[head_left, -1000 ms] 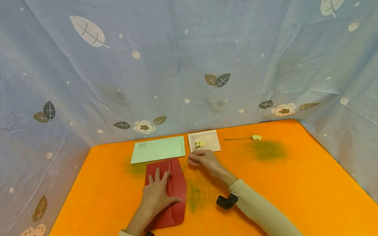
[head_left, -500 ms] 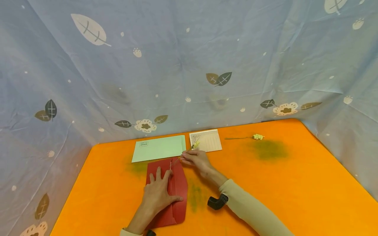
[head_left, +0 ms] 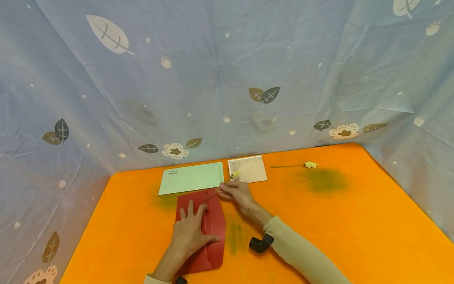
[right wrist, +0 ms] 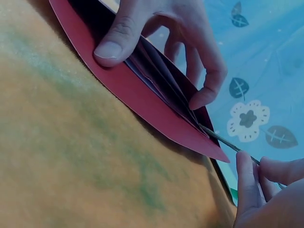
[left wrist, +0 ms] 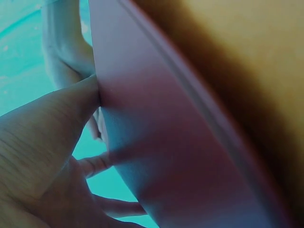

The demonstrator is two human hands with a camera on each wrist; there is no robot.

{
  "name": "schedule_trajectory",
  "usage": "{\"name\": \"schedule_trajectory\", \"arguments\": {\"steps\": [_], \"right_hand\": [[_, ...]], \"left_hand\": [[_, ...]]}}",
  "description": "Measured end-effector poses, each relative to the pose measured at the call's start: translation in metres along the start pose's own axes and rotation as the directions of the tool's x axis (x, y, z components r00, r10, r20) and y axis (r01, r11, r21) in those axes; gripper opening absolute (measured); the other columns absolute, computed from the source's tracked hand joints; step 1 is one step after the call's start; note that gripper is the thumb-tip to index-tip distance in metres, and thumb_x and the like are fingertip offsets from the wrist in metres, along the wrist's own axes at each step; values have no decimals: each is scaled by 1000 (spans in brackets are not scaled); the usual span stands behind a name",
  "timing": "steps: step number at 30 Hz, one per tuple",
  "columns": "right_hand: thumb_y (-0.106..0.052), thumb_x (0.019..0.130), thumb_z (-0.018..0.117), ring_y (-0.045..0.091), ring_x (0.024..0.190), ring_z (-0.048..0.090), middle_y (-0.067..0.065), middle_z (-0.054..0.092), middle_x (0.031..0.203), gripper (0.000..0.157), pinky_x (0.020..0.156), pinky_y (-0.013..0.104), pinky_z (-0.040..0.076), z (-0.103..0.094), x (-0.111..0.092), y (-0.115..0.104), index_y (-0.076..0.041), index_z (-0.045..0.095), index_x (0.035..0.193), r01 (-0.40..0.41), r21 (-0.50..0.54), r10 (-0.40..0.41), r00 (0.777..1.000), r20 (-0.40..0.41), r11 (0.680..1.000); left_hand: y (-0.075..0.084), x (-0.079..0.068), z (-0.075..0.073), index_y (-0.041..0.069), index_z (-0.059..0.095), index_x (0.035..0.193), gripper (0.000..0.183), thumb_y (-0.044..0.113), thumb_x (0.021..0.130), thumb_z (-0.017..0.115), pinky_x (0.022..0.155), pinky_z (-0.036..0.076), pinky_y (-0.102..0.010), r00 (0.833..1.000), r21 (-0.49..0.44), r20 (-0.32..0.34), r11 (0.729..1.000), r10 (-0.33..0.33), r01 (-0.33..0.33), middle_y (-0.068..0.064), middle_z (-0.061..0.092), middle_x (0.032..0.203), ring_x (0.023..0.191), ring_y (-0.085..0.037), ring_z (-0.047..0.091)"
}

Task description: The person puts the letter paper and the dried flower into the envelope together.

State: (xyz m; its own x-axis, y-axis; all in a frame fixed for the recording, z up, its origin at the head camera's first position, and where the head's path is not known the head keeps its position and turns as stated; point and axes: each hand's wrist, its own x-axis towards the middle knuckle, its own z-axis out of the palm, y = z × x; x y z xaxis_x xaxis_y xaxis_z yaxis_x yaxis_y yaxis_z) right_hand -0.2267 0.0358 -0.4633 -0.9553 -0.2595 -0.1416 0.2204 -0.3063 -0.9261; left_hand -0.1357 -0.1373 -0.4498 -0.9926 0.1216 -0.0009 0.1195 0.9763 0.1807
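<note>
A red envelope lies on the orange table with its flap side to the right. My left hand rests on it, fingers spread over the body and thumb on the flap. In the right wrist view the envelope's mouth gapes between thumb and fingers, showing a dark inside. My right hand pinches the thin stem of a small pale-yellow flower. The stem's end is at the far corner of the mouth; how deep it reaches is hidden. The blossom points away, over the lined card.
A pale green envelope lies behind the red one. Beside it is a cream lined card. Another yellow flower lies farther right on the orange table. A patterned blue cloth stands around the back and sides.
My right hand has moved left with the flower, bringing the stem over the red envelope to its mouth. The left hand stays on the envelope.
</note>
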Motion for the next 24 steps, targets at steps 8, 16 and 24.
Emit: {"name": "schedule_trajectory", "arguments": {"steps": [8,16,24], "right_hand": [[-2,88,55,28,91,64,30,59,105,32,81,35,49,-1,2,2,17,52,113,8,3,-8,1000,-9,1000],[-3,87,58,26,89,65,26,62,101,33,79,33,49,5,1,7,17,53,112,-19,-4,19,1000,10,1000],[1,86,57,27,85,66,26,63,99,25,75,33,51,16,-1,11,18,57,104,-11,-116,17,999,50,993]], "left_hand": [[0,0,0,24,44,120,94,76,44,67,60,44,-59,1000,-3,-8,1000,2,-2,-22,32,137,111,-48,40],[0,-1,0,24,44,120,93,75,45,68,60,44,-59,1000,-2,-9,1000,6,-6,-22,31,137,111,-48,40],[0,-1,0,24,43,120,94,74,45,69,60,44,-59,1000,-5,-10,1000,0,0,-22,31,137,111,-47,40]]}}
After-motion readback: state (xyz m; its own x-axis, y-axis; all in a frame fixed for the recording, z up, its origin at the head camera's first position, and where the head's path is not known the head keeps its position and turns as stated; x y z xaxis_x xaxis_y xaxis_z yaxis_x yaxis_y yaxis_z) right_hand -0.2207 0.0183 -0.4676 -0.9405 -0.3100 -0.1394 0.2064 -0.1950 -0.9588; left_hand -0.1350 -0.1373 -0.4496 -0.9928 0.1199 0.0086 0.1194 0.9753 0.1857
